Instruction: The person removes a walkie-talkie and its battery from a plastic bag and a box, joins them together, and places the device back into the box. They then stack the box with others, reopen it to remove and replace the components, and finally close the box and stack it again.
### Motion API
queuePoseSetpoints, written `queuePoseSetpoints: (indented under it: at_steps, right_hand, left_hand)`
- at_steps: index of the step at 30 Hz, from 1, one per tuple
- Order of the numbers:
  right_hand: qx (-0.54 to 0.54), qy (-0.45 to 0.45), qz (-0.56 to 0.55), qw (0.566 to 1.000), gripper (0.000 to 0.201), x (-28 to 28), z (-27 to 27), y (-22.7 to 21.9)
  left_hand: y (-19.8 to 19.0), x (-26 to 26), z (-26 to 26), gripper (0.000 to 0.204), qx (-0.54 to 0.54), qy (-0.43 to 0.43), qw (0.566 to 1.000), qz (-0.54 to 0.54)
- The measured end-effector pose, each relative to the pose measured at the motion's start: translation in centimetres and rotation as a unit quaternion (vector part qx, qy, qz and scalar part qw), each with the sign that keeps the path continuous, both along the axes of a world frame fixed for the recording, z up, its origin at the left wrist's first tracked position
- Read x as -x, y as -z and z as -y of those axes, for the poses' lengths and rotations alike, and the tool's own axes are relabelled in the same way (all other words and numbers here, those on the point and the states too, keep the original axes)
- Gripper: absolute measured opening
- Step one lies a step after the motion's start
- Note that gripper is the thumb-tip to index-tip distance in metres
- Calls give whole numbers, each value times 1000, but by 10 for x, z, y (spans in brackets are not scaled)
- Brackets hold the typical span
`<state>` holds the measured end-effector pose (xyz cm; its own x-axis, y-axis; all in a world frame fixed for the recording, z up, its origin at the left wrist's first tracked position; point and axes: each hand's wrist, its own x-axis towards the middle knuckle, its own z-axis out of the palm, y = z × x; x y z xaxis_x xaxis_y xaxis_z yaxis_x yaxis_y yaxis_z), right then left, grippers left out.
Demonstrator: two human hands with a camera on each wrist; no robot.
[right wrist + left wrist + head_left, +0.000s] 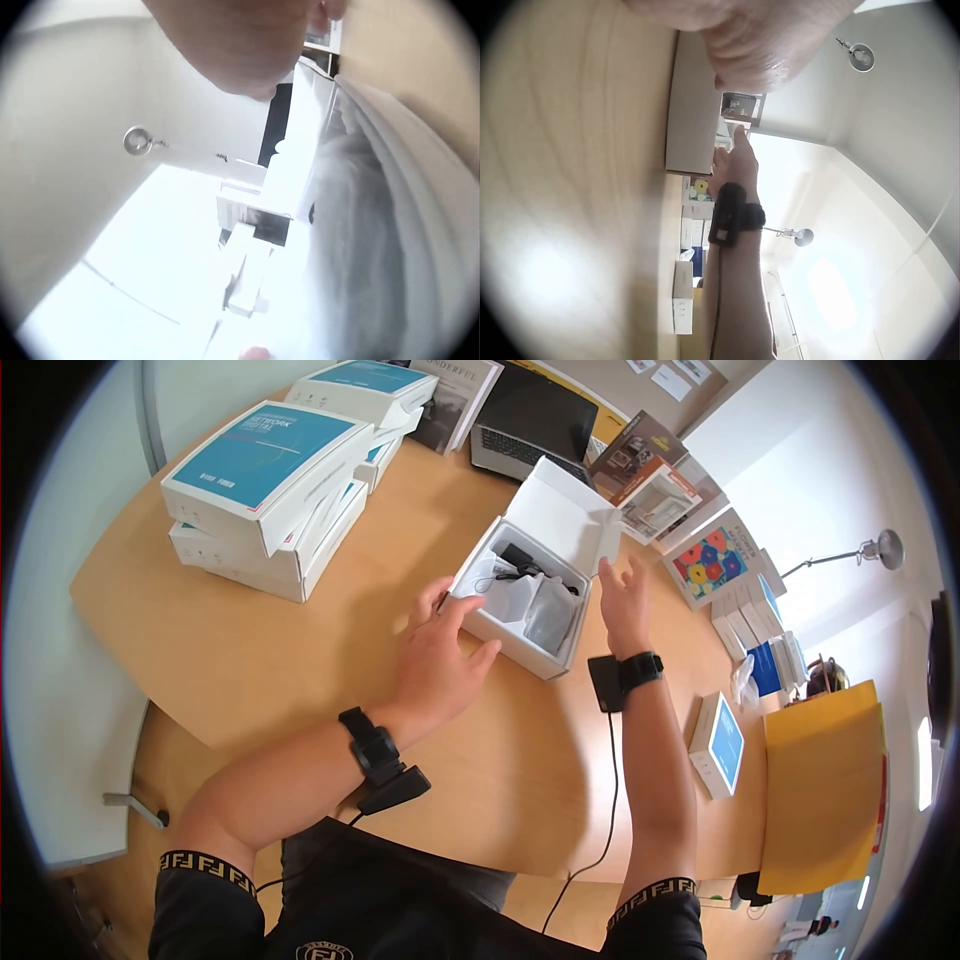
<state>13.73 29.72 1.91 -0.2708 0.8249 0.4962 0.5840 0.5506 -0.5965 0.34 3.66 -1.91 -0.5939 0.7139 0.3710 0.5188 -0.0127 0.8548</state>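
A white cardboard box (510, 652) stands on the wooden desk with its lid (562, 510) raised at the far side. Inside lie a black plug adapter with cable (517, 557) and a clear plastic bag (552, 615), which fills much of the right wrist view. My left hand (445, 660) is at the box's left front corner, fingers spread and relaxed, fingertips right at the rim. Beyond the right wall, my right hand (626, 610) is raised beside the lid's corner, its fingers loosely extended. Neither hand holds anything.
Blue-and-white boxes (265, 460) are piled at the left. Behind the open box are a laptop (530, 430) and upright books (650, 500). A small box (717, 745) lies at the right, near a yellow folder (822, 790). Cables trail from both wrist cameras.
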Motion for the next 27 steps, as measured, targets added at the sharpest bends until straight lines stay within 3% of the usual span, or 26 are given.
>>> queuePoseSetpoints:
  at_steps: [2, 3, 4, 5, 6, 8, 18, 20, 24, 26, 27]
  right_hand:
    - [219, 10, -127, 967, 58, 3, -24, 8]
    - [217, 12, -131, 967, 58, 2, -30, 8]
    - [345, -66, -236, 906, 56, 4, -30, 4]
    - [460, -144, -330, 812, 55, 6, -29, 2]
    - [459, -144, -332, 811, 55, 9, -27, 0]
    - [460, -179, -420, 761, 55, 13, -23, 2]
    - [334, -260, -421, 802, 53, 5, 27, 9]
    - [337, -310, -456, 763, 50, 0, 38, 10]
    - [335, -304, -484, 749, 49, -12, 52, 14]
    - [410, -377, -480, 678, 47, -18, 46, 21]
    - [408, -378, -487, 674, 47, -20, 44, 25]
  left_hand:
    - [-1, 0, 0, 46, -3, 5, 1000, -2]
    - [-1, 1, 0, 46, -4, 2, 1000, -6]
    - [-2, 1, 0, 45, -5, -1, 1000, -11]
    - [-3, 0, 0, 45, -7, 0, 1000, -14]
    - [-3, 0, 1, 44, -5, 1, 1000, -12]
    - [-4, -1, 2, 44, -2, 0, 1000, -12]
    - [1, 0, 0, 39, -19, -12, 999, -43]
    - [0, 1, 1, 39, -19, -10, 999, -41]
    - [-3, -1, 1, 40, -21, 5, 999, 49]
    - [-4, -2, 1, 40, -25, 4, 997, 76]
    - [-6, -2, 2, 41, -36, 12, 994, 104]
